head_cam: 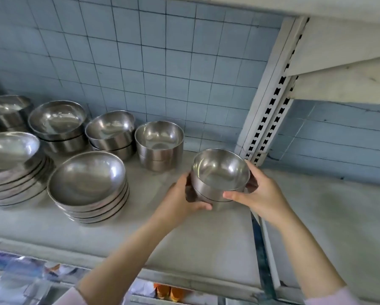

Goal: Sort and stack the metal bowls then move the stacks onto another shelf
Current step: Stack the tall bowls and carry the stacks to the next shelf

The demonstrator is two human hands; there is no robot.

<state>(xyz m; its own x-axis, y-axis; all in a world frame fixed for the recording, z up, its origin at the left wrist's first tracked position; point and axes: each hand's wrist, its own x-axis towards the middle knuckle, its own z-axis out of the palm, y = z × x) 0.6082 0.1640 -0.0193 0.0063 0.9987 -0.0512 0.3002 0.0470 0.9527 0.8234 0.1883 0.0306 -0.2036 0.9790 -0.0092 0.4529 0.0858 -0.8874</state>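
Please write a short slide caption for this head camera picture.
Both hands, left hand and right hand, hold a small bowl stack near other stacks on the shelf.

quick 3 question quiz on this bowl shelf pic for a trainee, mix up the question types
1. True or false: only one hand grips the held stack of bowls.
2. The nearest shallow-bowl stack lies to which side of the held stack: A left, B right?
3. Fill in: the wall behind the shelf is covered in pale blue ____.

Key
1. False: the left hand and right hand both hold it.
2. A
3. tiles
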